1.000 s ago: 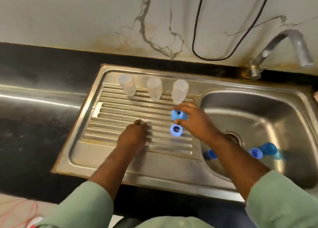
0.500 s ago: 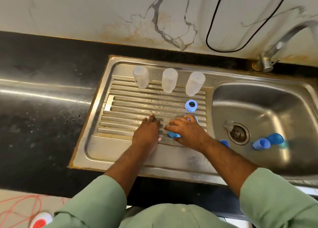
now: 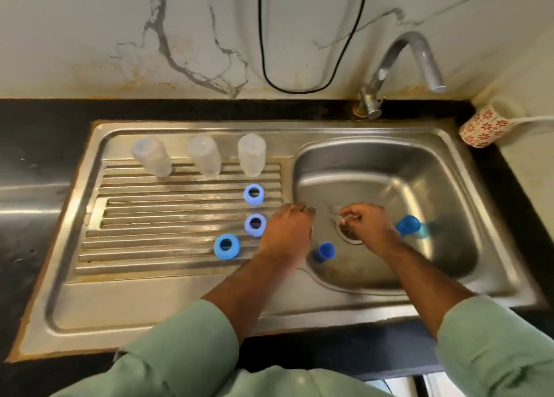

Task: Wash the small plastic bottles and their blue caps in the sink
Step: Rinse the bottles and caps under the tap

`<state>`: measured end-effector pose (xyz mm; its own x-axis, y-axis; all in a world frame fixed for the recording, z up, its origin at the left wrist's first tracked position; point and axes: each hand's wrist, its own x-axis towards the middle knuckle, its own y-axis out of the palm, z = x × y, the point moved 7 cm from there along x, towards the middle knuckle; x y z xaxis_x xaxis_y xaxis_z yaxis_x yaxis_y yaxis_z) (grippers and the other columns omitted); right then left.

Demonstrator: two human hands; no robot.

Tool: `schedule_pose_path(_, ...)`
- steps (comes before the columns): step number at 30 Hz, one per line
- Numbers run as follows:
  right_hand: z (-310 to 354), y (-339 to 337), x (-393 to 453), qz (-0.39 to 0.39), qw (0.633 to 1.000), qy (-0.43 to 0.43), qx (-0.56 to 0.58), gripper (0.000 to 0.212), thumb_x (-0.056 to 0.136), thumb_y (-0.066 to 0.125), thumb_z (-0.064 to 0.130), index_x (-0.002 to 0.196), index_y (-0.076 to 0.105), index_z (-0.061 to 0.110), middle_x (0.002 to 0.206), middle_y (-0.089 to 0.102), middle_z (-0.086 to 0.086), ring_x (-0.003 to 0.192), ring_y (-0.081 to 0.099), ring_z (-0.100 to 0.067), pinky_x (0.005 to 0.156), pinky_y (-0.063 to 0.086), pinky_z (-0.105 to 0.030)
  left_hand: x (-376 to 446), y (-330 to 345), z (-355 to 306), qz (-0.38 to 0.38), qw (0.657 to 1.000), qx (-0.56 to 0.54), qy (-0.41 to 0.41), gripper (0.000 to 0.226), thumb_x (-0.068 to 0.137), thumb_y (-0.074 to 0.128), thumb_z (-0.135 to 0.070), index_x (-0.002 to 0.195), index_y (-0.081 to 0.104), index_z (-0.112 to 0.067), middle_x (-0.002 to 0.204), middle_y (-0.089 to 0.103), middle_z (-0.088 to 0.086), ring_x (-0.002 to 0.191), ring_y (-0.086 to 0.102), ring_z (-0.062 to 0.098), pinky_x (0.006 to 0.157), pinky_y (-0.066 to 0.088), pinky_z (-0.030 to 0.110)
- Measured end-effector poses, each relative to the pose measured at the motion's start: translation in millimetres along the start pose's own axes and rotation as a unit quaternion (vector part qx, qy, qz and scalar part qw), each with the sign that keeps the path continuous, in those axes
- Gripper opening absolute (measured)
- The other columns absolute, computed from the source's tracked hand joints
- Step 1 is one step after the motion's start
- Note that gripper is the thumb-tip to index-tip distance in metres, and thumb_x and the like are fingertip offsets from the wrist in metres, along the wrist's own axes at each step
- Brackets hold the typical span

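Three clear plastic bottles (image 3: pixel 153 159), (image 3: pixel 205 159), (image 3: pixel 251 158) stand upside down in a row at the back of the drainboard (image 3: pixel 156 216). Three blue caps (image 3: pixel 254 194), (image 3: pixel 255 224), (image 3: pixel 227 246) lie open side up on its ridges. Inside the basin (image 3: pixel 389 171) one blue cap (image 3: pixel 325 251) lies near the front left and another (image 3: pixel 407 225) lies right of the drain. My left hand (image 3: pixel 287 231) rests at the ridge between drainboard and basin, fingers loosely bent, holding nothing. My right hand (image 3: pixel 365 228) hovers over the drain with curled fingers; what is under them is hidden.
The curved tap (image 3: pixel 401 64) rises behind the basin, with no water running. A patterned cup (image 3: pixel 485 126) lies on its side on the counter at the back right. A black cable (image 3: pixel 299 88) hangs on the wall. Black countertop (image 3: pixel 36 144) surrounds the sink.
My right hand left the drainboard, where a third cap now lies, and moved right into the basin over the drain. My left hand slid right to the basin's edge.
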<state>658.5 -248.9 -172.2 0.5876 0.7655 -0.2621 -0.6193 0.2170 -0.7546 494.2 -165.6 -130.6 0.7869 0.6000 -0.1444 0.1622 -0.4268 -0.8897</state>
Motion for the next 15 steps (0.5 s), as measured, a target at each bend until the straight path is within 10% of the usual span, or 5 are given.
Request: schedule_pose_path(15, -91, 70, 107, 0.255, 0.876, -0.247, -0.328, 0.035, 0.100, 0.041, 0.037, 0.127, 0.055, 0.020, 0.131, 0.057, -0.007, 0.117, 0.055, -0.030, 0.096, 0.044, -0.037, 130, 118, -33, 0.119, 0.961, -0.021, -0.248, 0.034, 0.097, 0.049, -0.007, 0.128, 0.060, -0.014, 0.130, 0.058, 0.008, 0.118, 0.055, 0.029, 0.097, 0.048, 0.039)
